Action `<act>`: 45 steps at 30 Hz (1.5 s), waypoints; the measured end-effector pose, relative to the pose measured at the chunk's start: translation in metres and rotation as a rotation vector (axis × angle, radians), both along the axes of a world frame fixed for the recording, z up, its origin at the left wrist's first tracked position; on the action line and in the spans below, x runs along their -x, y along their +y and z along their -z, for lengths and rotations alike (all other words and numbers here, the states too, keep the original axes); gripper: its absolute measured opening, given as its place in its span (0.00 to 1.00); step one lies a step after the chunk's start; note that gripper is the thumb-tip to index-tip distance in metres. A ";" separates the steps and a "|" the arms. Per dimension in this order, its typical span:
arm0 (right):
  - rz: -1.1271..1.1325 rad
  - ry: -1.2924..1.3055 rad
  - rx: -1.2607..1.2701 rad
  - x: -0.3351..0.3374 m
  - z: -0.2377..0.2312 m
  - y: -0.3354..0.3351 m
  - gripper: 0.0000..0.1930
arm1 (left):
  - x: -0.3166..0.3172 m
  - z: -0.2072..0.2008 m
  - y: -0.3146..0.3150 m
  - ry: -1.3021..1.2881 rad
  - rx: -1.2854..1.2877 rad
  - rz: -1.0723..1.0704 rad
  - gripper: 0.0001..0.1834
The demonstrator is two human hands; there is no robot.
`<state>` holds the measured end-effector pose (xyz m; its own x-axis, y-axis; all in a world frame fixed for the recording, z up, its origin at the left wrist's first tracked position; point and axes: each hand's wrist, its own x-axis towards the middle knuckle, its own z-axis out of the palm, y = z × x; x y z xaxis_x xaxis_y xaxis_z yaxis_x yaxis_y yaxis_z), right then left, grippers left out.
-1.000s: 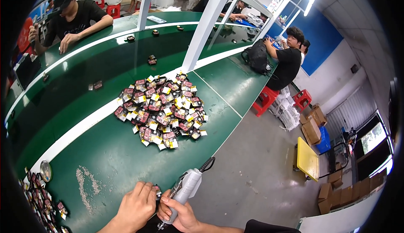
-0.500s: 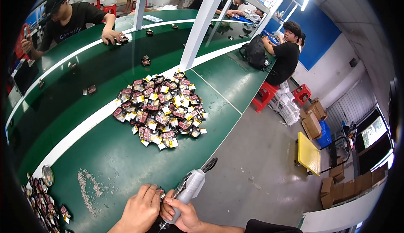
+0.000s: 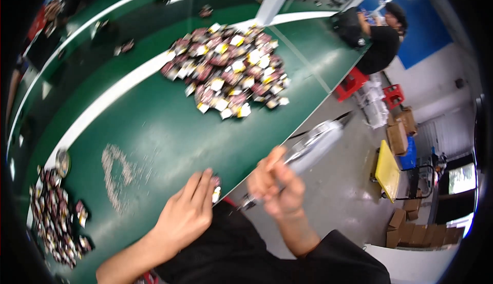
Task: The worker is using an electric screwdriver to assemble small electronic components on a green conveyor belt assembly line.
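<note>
The left hand (image 3: 187,207), fingers together, lies beside a small pack (image 3: 216,189) at the table's (image 3: 154,130) near edge — whether it grips the pack, I cannot tell. The right hand (image 3: 277,184), blurred, holds a grey power tool (image 3: 318,143) past that edge. The table bears a large heap (image 3: 231,71) — and, at its left, a smaller heap (image 3: 51,217).

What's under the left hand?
Part of a small pink-and-white piece shows just right of the left hand, at the green table's edge; anything beneath the hand itself is covered.
</note>
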<state>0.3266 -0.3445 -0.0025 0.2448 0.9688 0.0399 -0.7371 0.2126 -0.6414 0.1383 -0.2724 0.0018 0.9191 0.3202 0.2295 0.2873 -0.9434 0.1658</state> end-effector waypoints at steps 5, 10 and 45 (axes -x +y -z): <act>0.033 -0.226 -0.242 -0.014 -0.016 0.031 0.14 | 0.003 0.018 -0.002 -0.092 -0.094 0.007 0.22; 0.006 -0.310 -0.303 -0.005 -0.007 0.046 0.15 | 0.010 0.022 -0.005 -0.077 -0.081 -0.002 0.21; -0.271 -0.345 -0.250 0.003 -0.001 0.056 0.10 | 0.007 0.020 -0.006 -0.135 -0.168 0.018 0.19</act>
<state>0.3234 -0.2885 -0.0019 -0.0822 0.9461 0.3134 -0.5409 0.2217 -0.8113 0.1314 -0.2786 -0.0179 0.8815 0.2514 0.3997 0.2564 -0.9657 0.0421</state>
